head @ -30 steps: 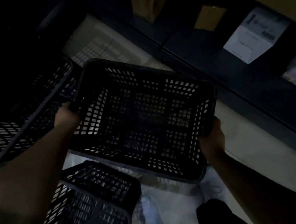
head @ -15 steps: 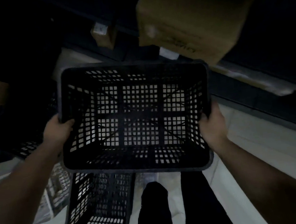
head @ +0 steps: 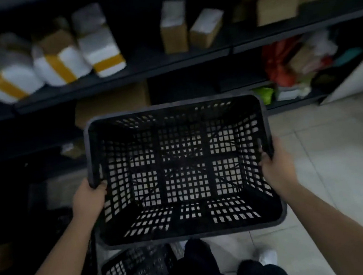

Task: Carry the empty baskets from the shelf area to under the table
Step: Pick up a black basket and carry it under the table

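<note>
Head view: I've got one empty black basket (head: 184, 170) lifted clear of the floor, left hand (head: 89, 197) and right hand (head: 276, 167) each curled tight over a side rim. Far ahead, the shelves (head: 124, 76) hold parcels. Another basket (head: 134, 274) waits near my feet. No table visible, so the carry looks barely begun.

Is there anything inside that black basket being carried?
Empty. Through the black basket mesh floor only pale tiles show, and both hands, left and right, grip its rim.
</note>
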Demonstrator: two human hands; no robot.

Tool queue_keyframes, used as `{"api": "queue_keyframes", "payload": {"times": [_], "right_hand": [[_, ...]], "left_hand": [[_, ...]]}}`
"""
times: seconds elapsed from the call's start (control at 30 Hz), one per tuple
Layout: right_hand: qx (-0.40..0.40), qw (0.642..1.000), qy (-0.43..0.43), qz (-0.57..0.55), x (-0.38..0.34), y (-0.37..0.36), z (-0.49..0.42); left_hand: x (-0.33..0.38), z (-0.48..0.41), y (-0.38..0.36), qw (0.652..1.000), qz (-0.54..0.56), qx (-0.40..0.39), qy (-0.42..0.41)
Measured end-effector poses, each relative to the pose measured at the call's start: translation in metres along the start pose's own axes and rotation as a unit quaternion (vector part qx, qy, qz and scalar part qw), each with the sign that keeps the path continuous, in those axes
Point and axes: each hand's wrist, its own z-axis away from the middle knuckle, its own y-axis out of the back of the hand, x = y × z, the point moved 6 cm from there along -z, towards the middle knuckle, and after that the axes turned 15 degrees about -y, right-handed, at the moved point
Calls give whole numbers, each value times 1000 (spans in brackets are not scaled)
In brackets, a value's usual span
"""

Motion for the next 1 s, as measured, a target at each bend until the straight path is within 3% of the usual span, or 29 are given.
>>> {"api": "queue_keyframes", "payload": {"times": [0.2, 0.5, 0.73, 1.0], "right_hand": [[88, 993, -53, -62, 118, 149, 10], [223, 952, -164, -129, 303, 369, 31], [303, 898, -284, -147, 411, 467, 10], [338, 840, -394, -158, 481, 547, -60]], "left_hand": [[164, 58, -73, 993, -66, -39, -90], [398, 161, -257, 955, -69, -158, -242], [571, 208, -416, 904, -97, -249, -334], [754, 238, -595, 809, -148, -344, -453]]}}
